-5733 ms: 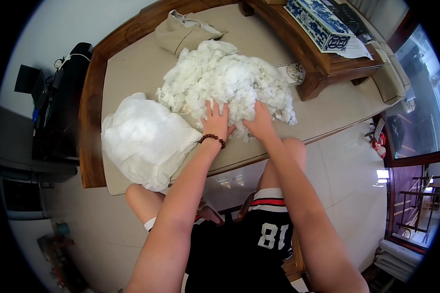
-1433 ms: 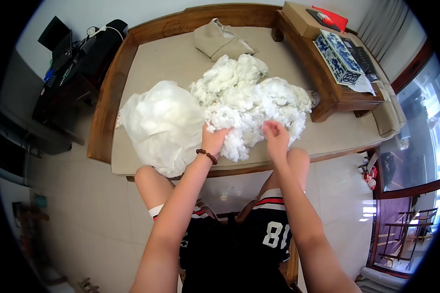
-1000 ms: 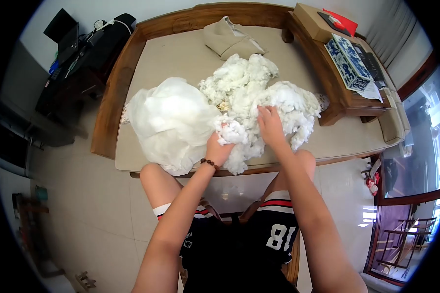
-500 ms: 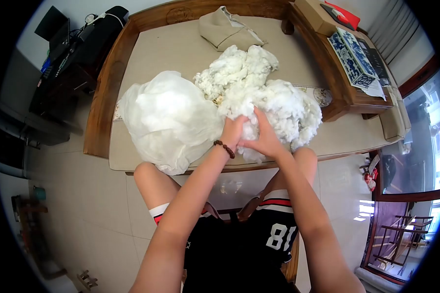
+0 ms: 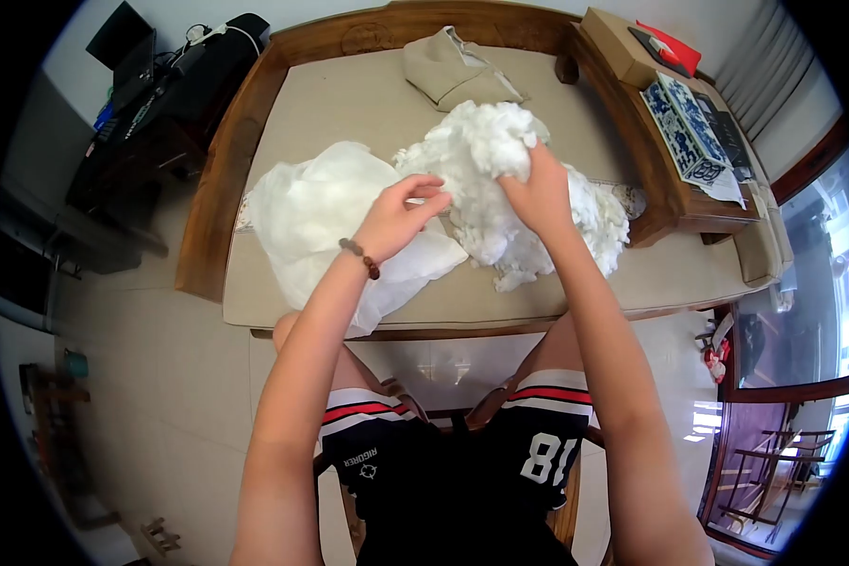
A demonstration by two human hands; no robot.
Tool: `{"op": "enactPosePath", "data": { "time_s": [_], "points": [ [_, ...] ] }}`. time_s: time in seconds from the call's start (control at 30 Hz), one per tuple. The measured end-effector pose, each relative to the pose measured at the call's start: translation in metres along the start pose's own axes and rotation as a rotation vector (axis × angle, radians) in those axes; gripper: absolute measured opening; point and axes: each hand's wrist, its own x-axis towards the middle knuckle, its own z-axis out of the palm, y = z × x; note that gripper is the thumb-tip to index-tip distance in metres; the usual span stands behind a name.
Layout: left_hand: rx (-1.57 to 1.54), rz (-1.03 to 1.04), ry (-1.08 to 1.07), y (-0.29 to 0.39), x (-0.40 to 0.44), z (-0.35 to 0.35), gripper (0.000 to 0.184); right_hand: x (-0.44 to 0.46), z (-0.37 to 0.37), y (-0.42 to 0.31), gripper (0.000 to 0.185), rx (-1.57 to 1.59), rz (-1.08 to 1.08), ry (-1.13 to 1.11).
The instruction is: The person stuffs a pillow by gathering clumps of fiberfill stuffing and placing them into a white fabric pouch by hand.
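My right hand (image 5: 541, 193) grips a clump of fluffy white stuffing (image 5: 495, 141), raised above the rest of the pile (image 5: 599, 222). My left hand (image 5: 401, 215), with a dark bead bracelet (image 5: 359, 258) at its wrist, hovers over the edge of a white cloth bag (image 5: 316, 226). Its fingers are curled towards the thumb with a gap between them, and nothing shows in them. The bag lies left of the stuffing on the beige seat cushion (image 5: 325, 99).
A beige fabric cover (image 5: 457, 71) lies behind the stuffing. At the right, a low wooden table (image 5: 665, 208) bears a blue-and-white box (image 5: 684, 127) and a cardboard box (image 5: 613, 42). A dark desk with a laptop (image 5: 134, 71) stands at the left.
My right hand has moved up and back, lifting a clump of stuffing. My left hand has come away from the pile to the left, over the bag.
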Motion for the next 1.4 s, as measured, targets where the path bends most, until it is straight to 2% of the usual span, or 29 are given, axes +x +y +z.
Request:
{"op": "enactPosePath", "data": {
  "time_s": [0.07,0.1,0.13,0.2,0.27,0.33,0.4,0.43,0.47,0.5,0.53,0.57,0.6,0.63,0.67,0.7,0.77,0.8,0.87,0.97,1.07,1.17,1.23,1.4],
  "points": [
    [0.517,0.161,0.177,-0.006,-0.016,-0.021,0.042,0.006,-0.006,-0.02,0.062,0.041,-0.01,-0.004],
    [0.634,0.19,0.207,-0.013,-0.022,-0.03,0.04,0.009,-0.006,-0.029,0.058,0.082,-0.013,-0.01],
    [0.633,0.189,0.214,-0.018,-0.031,-0.038,0.04,0.008,-0.004,-0.034,0.058,0.085,-0.018,-0.013],
    [1.142,0.317,0.262,-0.029,-0.05,-0.05,0.047,0.003,0.002,-0.044,0.048,0.189,0.063,0.017],
    [1.139,0.242,0.206,-0.035,-0.064,-0.057,0.051,0.004,0.014,-0.041,0.046,0.245,0.095,0.012],
    [1.394,0.518,0.172,-0.06,-0.072,-0.065,0.053,0.001,0.023,-0.038,0.044,0.296,0.133,0.007],
    [1.406,0.513,0.164,-0.076,-0.067,-0.072,0.046,-0.001,0.027,-0.038,0.038,0.443,0.16,-0.038],
    [1.456,0.539,0.217,-0.082,-0.062,-0.074,0.041,-0.002,0.026,-0.039,0.038,0.443,0.155,-0.042],
    [1.507,0.565,0.271,-0.088,-0.058,-0.078,0.036,-0.006,0.025,-0.041,0.037,0.594,0.233,-0.068],
    [1.506,0.566,0.274,-0.084,-0.058,-0.078,0.036,-0.011,0.023,-0.042,0.036,0.744,0.315,-0.091],
    [1.335,0.529,0.324,-0.08,-0.058,-0.078,0.03,-0.015,0.021,-0.042,0.036,0.742,0.314,-0.09],
    [1.163,0.491,0.368,-0.078,-0.057,-0.077,0.024,-0.02,0.019,-0.042,0.038,0.914,0.372,-0.093],
    [1.16,0.493,0.364,-0.078,-0.052,-0.076,0.024,-0.025,0.016,-0.041,0.039,1.083,0.43,-0.094],
    [0.966,0.483,0.468,-0.078,-0.044,-0.076,0.018,-0.032,0.016,-0.033,0.039,1.08,0.431,-0.092],
    [0.771,0.468,0.566,-0.077,-0.038,-0.075,0.016,-0.041,0.018,-0.018,0.039,1.269,0.545,-0.085],
    [0.771,0.467,0.567,-0.072,-0.033,-0.074,0.016,-0.048,0.018,-0.006,0.038,1.457,0.659,-0.078],
    [0.719,0.429,0.556,-0.055,-0.031,-0.069,0.029,-0.062,0.011,0.004,0.036,1.518,0.677,-0.079],
    [0.721,0.429,0.558,-0.046,-0.031,-0.064,0.029,-0.067,0.01,0.009,0.035,1.579,0.692,-0.077],
    [0.594,0.158,0.424,-0.033,-0.03,-0.054,0.044,-0.072,0.014,0.016,0.042,1.633,0.642,-0.075],
    [0.628,0.217,0.417,-0.042,-0.021,-0.049,0.052,-0.074,0.019,0.019,0.034,1.586,0.655,0.029],
    [0.6,0.143,0.413,-0.035,-0.018,-0.042,0.055,-0.071,0.031,0.03,0.037,1.477,0.855,0.228],
    [0.607,0.151,0.448,-0.041,-0.008,-0.045,0.058,-0.063,0.006,-0.001,0.048,1.604,0.606,-0.206],
    [0.584,0.126,0.473,-0.044,-0.001,-0.049,0.057,-0.066,-0.008,-0.004,0.05,1.628,0.525,-0.405],
    [0.503,0.06,0.5,-0.042,0.009,-0.049,0.052,-0.095,-0.032,0.032,0.057,1.63,0.644,-0.628]
  ]
}}
